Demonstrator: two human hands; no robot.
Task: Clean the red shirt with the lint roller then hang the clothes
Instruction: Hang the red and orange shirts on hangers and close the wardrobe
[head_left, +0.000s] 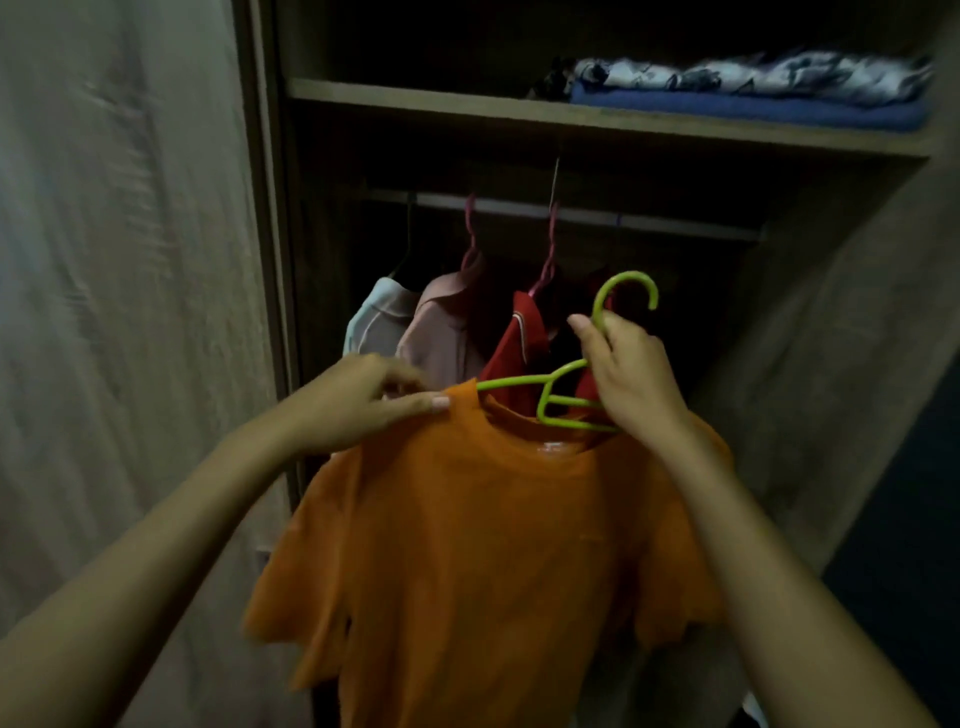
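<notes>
No words, labels, brands or numbers to read here. The orange shirt (483, 545) between the hands is plain, the green hanger (571, 400) carries no marking, and the folded cloth (748, 88) on the shelf above shows only a blurred pattern.

Home bedroom closet, open wooden wardrobe (270, 218), hanging rail (649, 217) inside it, shirts on hangers below the rail, folded linens (753, 88) on the shelf above

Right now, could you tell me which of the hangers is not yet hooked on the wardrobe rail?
The green hanger, held by the right hand with the orange shirt on it. The two pink hangers already hang from the rail.
</notes>
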